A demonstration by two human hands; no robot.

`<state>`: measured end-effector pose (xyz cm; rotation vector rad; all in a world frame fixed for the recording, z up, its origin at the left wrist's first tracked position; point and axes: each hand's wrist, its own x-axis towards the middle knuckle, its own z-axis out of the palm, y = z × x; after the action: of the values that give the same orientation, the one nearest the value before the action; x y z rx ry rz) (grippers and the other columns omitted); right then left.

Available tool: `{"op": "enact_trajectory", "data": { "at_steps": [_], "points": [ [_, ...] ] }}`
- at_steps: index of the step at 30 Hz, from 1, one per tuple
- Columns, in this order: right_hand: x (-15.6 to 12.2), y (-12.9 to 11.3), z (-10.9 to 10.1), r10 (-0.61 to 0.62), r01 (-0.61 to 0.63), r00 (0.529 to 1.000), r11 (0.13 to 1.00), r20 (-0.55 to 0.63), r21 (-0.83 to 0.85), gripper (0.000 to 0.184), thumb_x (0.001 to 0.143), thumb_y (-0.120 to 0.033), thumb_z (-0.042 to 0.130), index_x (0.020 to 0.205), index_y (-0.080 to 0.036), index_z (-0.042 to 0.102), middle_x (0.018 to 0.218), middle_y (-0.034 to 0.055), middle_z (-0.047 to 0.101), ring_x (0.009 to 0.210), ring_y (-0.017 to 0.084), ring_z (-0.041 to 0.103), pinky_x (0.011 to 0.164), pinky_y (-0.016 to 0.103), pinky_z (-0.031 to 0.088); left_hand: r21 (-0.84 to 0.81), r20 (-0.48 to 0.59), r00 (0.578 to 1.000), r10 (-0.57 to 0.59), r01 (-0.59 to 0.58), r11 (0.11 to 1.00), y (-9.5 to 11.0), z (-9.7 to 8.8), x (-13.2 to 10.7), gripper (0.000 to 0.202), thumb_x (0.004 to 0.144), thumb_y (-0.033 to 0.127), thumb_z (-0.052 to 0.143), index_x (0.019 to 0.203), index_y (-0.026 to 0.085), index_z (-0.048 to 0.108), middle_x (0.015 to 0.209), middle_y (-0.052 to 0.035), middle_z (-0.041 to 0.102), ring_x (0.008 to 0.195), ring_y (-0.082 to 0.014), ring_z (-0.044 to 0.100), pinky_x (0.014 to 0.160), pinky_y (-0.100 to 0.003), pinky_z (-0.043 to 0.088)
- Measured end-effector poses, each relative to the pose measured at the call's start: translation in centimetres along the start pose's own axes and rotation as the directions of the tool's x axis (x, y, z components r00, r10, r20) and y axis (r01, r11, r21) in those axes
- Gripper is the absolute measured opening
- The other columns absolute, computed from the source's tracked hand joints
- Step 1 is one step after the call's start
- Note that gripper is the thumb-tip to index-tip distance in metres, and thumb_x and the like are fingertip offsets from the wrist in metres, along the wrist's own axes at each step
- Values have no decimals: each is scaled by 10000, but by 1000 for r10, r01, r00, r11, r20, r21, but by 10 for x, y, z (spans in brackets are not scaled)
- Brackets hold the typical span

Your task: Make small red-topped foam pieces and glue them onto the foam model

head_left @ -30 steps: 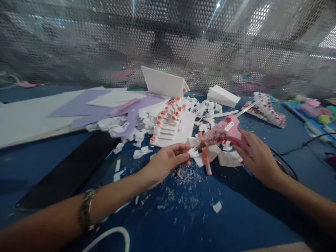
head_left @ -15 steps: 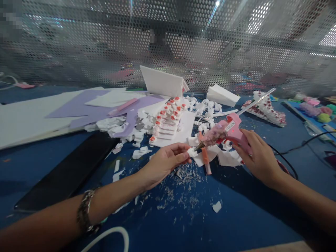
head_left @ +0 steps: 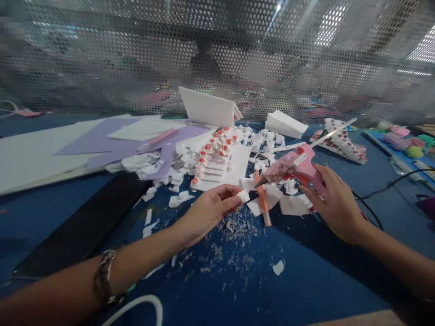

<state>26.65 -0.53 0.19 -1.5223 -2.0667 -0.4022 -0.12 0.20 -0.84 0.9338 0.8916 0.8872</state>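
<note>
Between the thumb and fingers of my left hand (head_left: 212,209) is a small white foam piece (head_left: 244,195). My right hand (head_left: 336,201) is wrapped round the handle of a pink hot glue gun (head_left: 299,165), a clear glue stick (head_left: 335,132) jutting from its back. The gun's metal nozzle (head_left: 261,182) points down-left, a short gap away from the foam piece. Just beyond my left hand lies a white board (head_left: 239,165) bearing rows of white pieces with red tips (head_left: 214,156). An orange-handled cutter (head_left: 262,201) rests below the nozzle.
White foam scraps (head_left: 183,198) and fine shavings litter the blue table (head_left: 238,290). White and purple sheets (head_left: 88,140) and a long black object (head_left: 84,222) lie left. A folded white board (head_left: 207,106) stands before perforated metal (head_left: 136,59). A black cord (head_left: 394,183) trails right.
The glue gun's nozzle has come away from the white foam piece, opening a small gap. Both hands keep their holds, and the whole view has shifted slightly.
</note>
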Motion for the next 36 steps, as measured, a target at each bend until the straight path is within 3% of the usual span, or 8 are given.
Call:
{"op": "enact_trajectory", "data": {
  "at_steps": [5,8,10,12,17,26,36],
  "points": [
    [1,8,-3,35,-35,999,999,5,33,444,809,-450,472,1126,-139,456,942,119,585,854,229,573,672,319,454,56,-50,992,119,-116,992,11,-4,1,168,680,282,688,808,190,630,721,23,584,646,-46,523,617,-137,435],
    [2,16,-5,69,-69,998,996,10,48,491,786,-479,496,1124,-123,467,926,113,589,830,222,573,673,313,452,230,-98,967,236,-209,950,33,-8,-5,182,668,308,688,808,206,633,731,24,587,651,-61,529,615,-149,445],
    [2,21,-5,79,-79,997,996,-5,45,532,772,-502,502,1124,-105,474,913,111,591,802,215,574,660,305,448,441,-91,934,345,-273,855,49,-15,-11,200,672,330,676,829,210,638,765,14,607,681,-80,544,633,-160,449],
    [3,25,-6,80,-80,997,996,-22,27,565,764,-525,496,1130,-95,478,896,109,591,773,209,571,640,295,441,650,-99,906,412,-255,716,60,-24,-18,206,671,336,671,830,208,643,830,-2,631,738,-105,564,677,-174,454],
    [4,26,-9,94,-94,995,996,18,-4,548,768,-483,514,1151,-93,474,875,104,588,737,194,560,619,273,421,907,3,892,453,-193,374,63,-51,-24,250,706,391,620,877,213,657,909,-40,655,813,-168,590,753,-250,459],
    [2,27,-8,35,-34,999,999,21,-32,543,763,-479,525,1159,-112,472,857,93,586,730,186,566,591,253,405,978,189,886,423,-207,-5,60,-67,-8,309,784,442,506,923,212,660,960,-66,659,883,-198,584,827,-316,426],
    [2,28,-6,32,-31,999,999,8,-45,541,761,-485,523,1162,-125,475,907,118,604,787,218,585,641,279,429,958,282,894,347,-246,-146,55,-76,-1,307,824,390,452,923,183,656,952,-84,635,871,-192,572,793,-304,415]
  ]
}}
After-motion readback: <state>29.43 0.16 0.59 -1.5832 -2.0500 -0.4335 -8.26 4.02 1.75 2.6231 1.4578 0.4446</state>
